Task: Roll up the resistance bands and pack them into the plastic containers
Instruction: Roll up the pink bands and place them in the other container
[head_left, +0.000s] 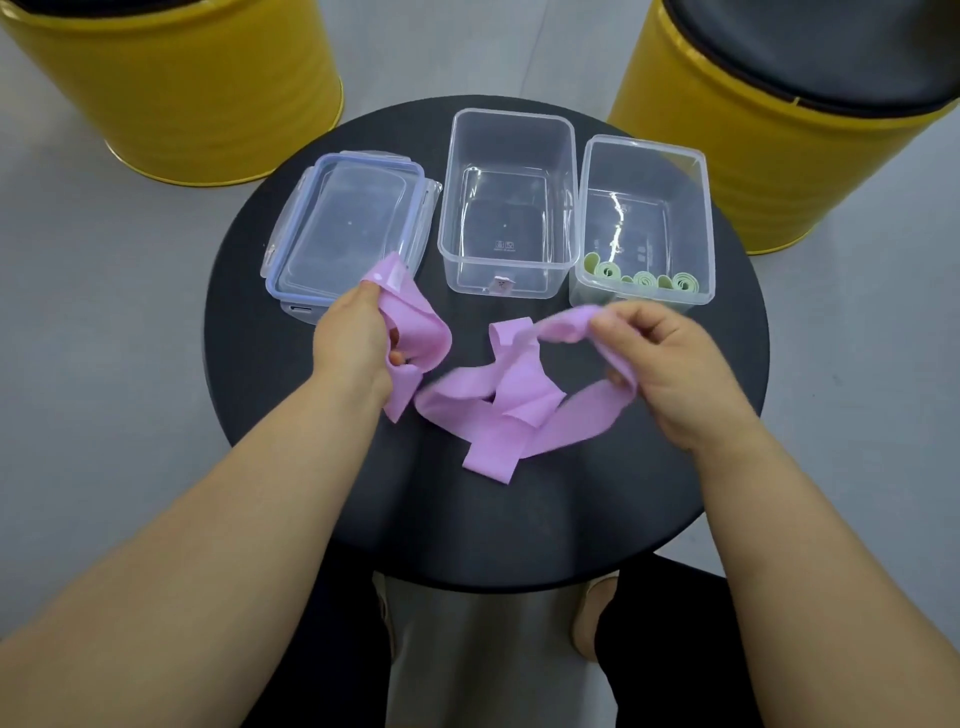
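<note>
Two yellow drums (171, 88) (779, 156) are seen on the floor beyond a round black counter (493, 519). Along the far side of the counter three clear plastic containers are set in a row: a lidded container (348, 223) on the left, an open middle container (452, 208) with no band in it, and a right container (644, 156) in which green rolled bands (644, 280) are packed against the near wall.

A pink resistance band (498, 410) is spread just in front of the row. Its long axis runs left to right between the two hands, while its slack middle lies crossed and folded over itself on the counter, on the near side of both hands. The left grip (358, 338) is clamped round one end of the band, whose tip is seen poking up above the thumb, in front of the lidded container. The right grip (670, 369) is pinched on a loop of the band, in front of the right container.

Since a free end is held at the left grip, rolling is best judged to be started there, once the crossed middle is drawn out straight toward the right. The middle container is judged slightly nearer the left grip.
</note>
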